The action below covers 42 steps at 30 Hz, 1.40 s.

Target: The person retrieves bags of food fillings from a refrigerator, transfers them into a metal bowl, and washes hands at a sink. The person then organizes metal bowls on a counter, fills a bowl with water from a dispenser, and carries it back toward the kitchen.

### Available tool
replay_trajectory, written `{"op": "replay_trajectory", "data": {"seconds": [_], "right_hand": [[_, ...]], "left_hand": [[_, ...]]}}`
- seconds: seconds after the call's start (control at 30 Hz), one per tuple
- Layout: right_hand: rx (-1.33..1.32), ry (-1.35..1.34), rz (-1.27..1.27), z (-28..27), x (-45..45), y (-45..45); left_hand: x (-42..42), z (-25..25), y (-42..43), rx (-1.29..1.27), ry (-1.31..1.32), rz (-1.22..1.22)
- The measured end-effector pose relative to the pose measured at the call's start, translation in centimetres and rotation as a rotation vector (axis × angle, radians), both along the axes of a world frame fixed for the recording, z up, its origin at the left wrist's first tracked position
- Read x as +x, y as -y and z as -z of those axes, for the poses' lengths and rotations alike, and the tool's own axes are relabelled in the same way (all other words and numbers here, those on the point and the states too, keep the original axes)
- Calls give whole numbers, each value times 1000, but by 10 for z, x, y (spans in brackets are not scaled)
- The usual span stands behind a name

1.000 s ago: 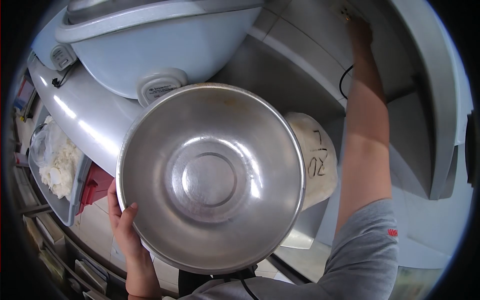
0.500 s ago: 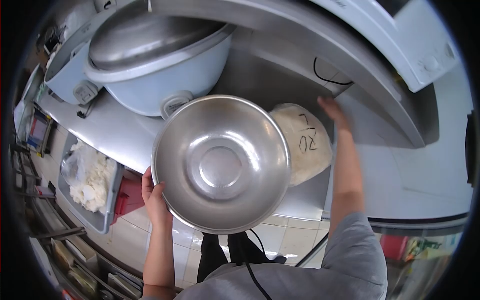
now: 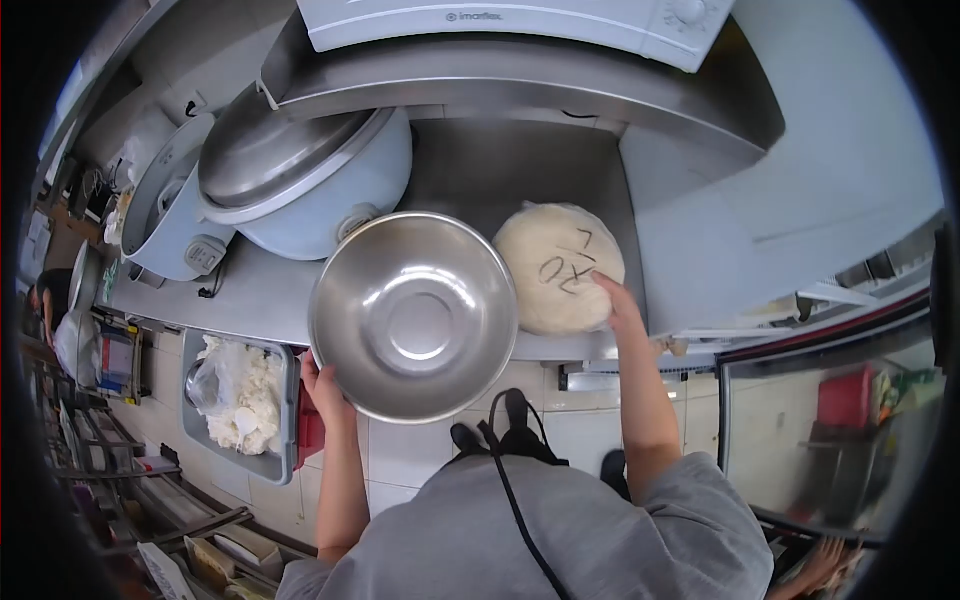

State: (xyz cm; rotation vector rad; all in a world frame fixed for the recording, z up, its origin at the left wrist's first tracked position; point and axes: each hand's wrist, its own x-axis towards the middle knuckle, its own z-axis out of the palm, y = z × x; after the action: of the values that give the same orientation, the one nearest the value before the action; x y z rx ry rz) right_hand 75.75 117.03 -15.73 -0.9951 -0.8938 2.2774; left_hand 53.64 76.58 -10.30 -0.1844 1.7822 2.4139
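In the head view, the metal bowl (image 3: 415, 330) is gripped at its near-left rim by the left hand (image 3: 328, 393). The lettered bag (image 3: 545, 245) on the counter (image 3: 275, 292) is reached by the right hand (image 3: 621, 302); whether it is gripped cannot be told. Supported one-sidedly, the bowl could be tipped, or knocked against the rice cooker (image 3: 330, 195).
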Motion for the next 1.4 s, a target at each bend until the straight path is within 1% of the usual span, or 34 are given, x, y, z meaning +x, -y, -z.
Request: {"op": "replay_trajectory", "data": {"seconds": [0.03, 0.07, 0.13, 0.17, 0.2, 0.23, 0.27, 0.3, 0.37, 0.43, 0.5, 0.53, 0.57, 0.6, 0.67, 0.7, 0.73, 0.77, 0.8, 0.83, 0.87, 0.93, 0.97, 1.0, 1.07, 1.1, 1.13, 1.2, 1.23, 1.27, 1.33, 1.37, 1.4], "right_hand": [[-66, 4, 13, 8, -2, 3], [-69, 1, 24, 14, 3, 6], [82, 15, 178, -1, 7, 30], [81, 15, 190, -7, 17, 37], [170, 53, 282, -11, 29, 46], [259, 86, 371, -22, 36, 57], [280, 129, 414, -37, 47, 67], [300, 175, 459, -64, 60, 80], [400, 240, 488, -99, 86, 95], [478, 219, 501, -125, 109, 110], [514, 238, 534, -154, 129, 129], [529, 237, 528, -169, 137, 136], [544, 235, 525, -181, 144, 143], [540, 250, 565, -192, 149, 151], [547, 85, 553, -209, 158, 161], [558, 25, 555, -214, 162, 165], [566, 28, 577, -218, 165, 169], [551, -123, 551, -220, 168, 173], [535, -277, 518, -223, 172, 175], [496, -347, 472, -216, 179, 172], [496, -351, 475, -211, 179, 172], [504, -390, 455, -202, 172, 168], [595, -310, 399, -193, 173, 161], [585, -320, 390, -186, 174, 155], [655, 94, 203, -171, 175, 141], [687, 312, 41, -168, 176, 131], [678, 302, 29, -162, 175, 129], [1368, 483, 280, -153, 165, 133], [1498, 439, 299, -169, 157, 148], [1491, 429, 287, -160, 162, 151], [1201, 104, -475, -134, 181, 149], [1052, 179, -647, -124, 200, 146], [898, 255, -813, -113, 222, 142]], "left_hand": [[-1, 0, 0, 14, 3, 36], [-1, 1, -1, 11, 0, 47], [7, -4, -13, 70, 46, 64], [11, -7, -19, 82, 70, 73], [16, -9, -24, 80, 69, 82], [19, -8, -30, 74, 78, 72], [20, -7, -37, 69, 86, 61], [19, -2, -43, 96, 120, 57], [17, 5, -59, 97, 108, 96], [10, 9, -73, 95, 100, 151], [7, 13, -84, -222, -119, 240], [19, -3, -90, -219, -124, 279], [42, -34, -96, -375, -577, 272], [63, -55, -102, -507, -1036, 248], [106, -63, -119, 20, -727, 861], [123, -61, -127, 44, -624, 1010], [136, -58, -134, 62, -521, 1152], [140, -60, -141, 69, -530, 1168], [140, -63, -151, 254, -25, 1423], [142, -67, -156, 427, 517, 1609], [143, -70, -155, 423, 514, 1612], [145, -84, -151, 704, 730, 1527], [146, -91, -149, 472, 443, 1509], [147, -91, -146, 462, 438, 1496], [150, -91, -140, 364, 415, 1328], [154, -100, -135, 361, 445, 1268], [157, -106, -130, 350, 444, 1254], [159, -111, -126, 354, 487, 1203], [161, -110, -125, 354, 454, 1180], [161, -108, -125, 348, 456, 1165], [158, -106, -121, 351, 384, 1143], [159, -108, -118, 348, 381, 1135], [161, -112, -116, 312, 252, 1110]]}}
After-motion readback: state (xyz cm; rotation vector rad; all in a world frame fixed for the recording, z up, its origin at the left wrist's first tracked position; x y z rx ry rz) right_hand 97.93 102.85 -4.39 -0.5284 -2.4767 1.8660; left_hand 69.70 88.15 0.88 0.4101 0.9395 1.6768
